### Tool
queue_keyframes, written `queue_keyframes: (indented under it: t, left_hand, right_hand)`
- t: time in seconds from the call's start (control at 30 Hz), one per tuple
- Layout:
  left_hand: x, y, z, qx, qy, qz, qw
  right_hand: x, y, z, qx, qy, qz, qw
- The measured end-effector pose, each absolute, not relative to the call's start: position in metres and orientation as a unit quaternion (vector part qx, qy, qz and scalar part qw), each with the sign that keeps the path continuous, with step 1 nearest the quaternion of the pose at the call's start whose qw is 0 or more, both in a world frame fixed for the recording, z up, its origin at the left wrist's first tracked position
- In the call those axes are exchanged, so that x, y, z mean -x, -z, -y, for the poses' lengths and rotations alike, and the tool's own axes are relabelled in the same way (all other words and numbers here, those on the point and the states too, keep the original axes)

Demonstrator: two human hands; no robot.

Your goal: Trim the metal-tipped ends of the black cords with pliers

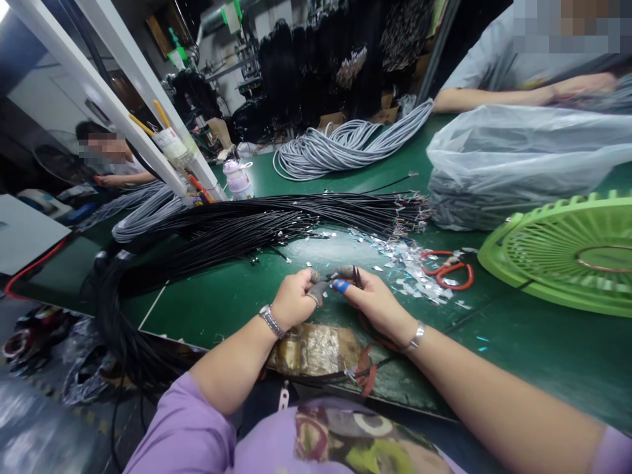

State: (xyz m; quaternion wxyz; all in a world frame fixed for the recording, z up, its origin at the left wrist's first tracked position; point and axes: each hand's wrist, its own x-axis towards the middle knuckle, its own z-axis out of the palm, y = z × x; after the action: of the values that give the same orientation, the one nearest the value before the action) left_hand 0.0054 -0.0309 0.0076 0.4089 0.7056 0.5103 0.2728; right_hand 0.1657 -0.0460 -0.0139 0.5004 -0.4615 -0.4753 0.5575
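Above the front edge of the green table (533,342), my two hands meet with fingertips nearly touching. My left hand (293,299) is closed in a pinch on what looks like the end of a black cable; grey covers wrap some fingertips. My right hand (378,306) is closed too, with blue tape on its thumb. Two dark pointed tips (356,276) stick up by its fingers, but the tool's kind is hidden. Beyond my hands lies a thick bundle of black cables (276,220), coloured wires showing at its right end. Below them is a tape-covered block (320,349).
Red-handled pliers or scissors (457,276) lie right of foil scraps (409,263). A green fan (567,257) and a clear plastic bag (518,145) stand right. Behind are coiled grey cables (320,151) and a lilac bottle (237,179). Two people work across the table.
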Motion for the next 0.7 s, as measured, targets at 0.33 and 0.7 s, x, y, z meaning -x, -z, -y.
queue_keyframes:
  t: [0.33, 0.7]
  left_hand:
    - [-0.0036, -0.0065, 0.0328, -0.763, -0.268, -0.490, 0.325]
    - [-0.0034, -0.0024, 0.0280, -0.662, -0.287, -0.484, 0.495]
  right_hand:
    - [-0.1635, 0.0162, 0.0450, 0.449, -0.616, 0.401, 0.508]
    - [-0.1641, 0.0187, 0.0417, 0.418, -0.669, 0.370, 0.491]
